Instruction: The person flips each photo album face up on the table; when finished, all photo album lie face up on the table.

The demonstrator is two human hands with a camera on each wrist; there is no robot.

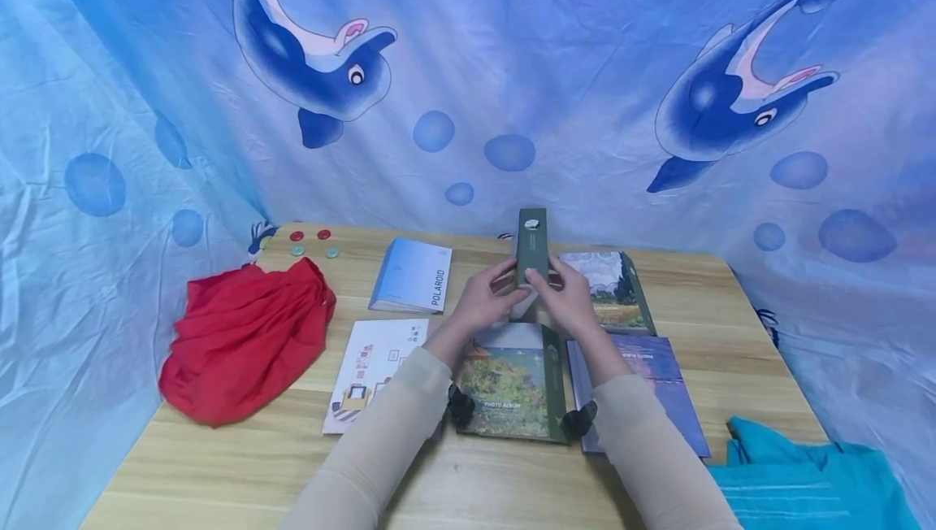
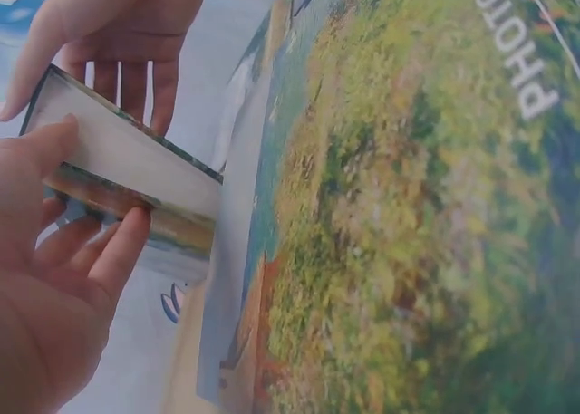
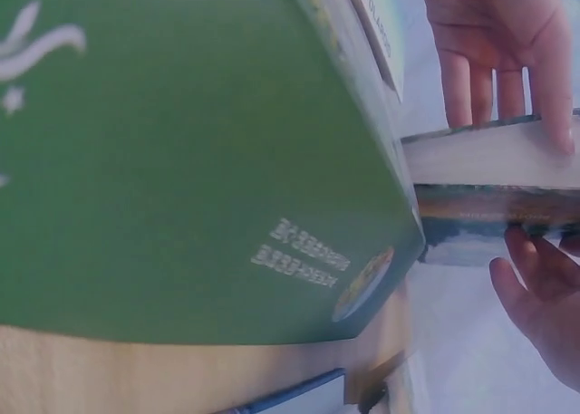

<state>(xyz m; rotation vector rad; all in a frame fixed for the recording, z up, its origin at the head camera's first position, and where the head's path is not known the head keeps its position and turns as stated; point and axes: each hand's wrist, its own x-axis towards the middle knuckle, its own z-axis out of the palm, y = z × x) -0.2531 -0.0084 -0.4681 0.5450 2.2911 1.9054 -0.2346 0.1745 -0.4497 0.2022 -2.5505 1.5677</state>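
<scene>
Both forearms in beige sleeves, reaching toward twelve o'clock and converging. Left hand and right hand raised side by side, fingers curled, thumbs up, gripping from nine and three o'clock.

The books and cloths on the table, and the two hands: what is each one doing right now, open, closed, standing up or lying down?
green album: closed, stood upright, held between both hands.
left hand: grips the green album's left side.
right hand: grips its right side.
photo album: closed, lying flat.
Polaroid album: closed, lying flat.
purple album: closed, flat.
red cloth: crumpled in a heap.
teal cloth: rumpled at the table's corner.
</scene>
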